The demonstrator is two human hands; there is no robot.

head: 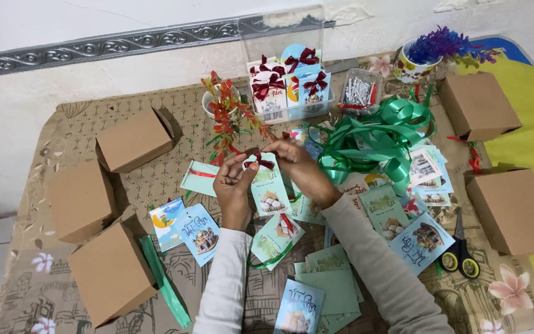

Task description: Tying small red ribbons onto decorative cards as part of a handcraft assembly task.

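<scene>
Both hands meet over the middle of the counter (63, 124), holding a pale green card (269, 193) upright between them. The left hand (233, 182) has its fingers closed on the card's upper left edge; the right hand (298, 164) pinches the small dark red bow (262, 162) at the card's top, fingertips together on it. The card hangs below the fingers, its printed face toward the camera.

More cards (316, 272) lie scattered flat beneath and around the forearms, some blue, some green, several overlapping. A heap of green ribbon (381, 133) sits just right of the right hand.

Behind the hands a clear plastic box (282, 37) stands open, holding finished cards with red bows (292, 80) set upright. Beside it a small clear tub (360, 93) holds silvery bits too small to make out. A white cup (212, 102) holds a red and green sprig (227, 117), and a patterned cup (410, 69) at the back holds purple sprigs (443, 43).

Three brown boxes (109, 272) stand to the left, two more (478, 105) on the right; the nearest right one is cut off by the frame edge. Scissors (460, 250) lie near the right forearm, blades partly under a card. The sleeves run out of view at the bottom.
</scene>
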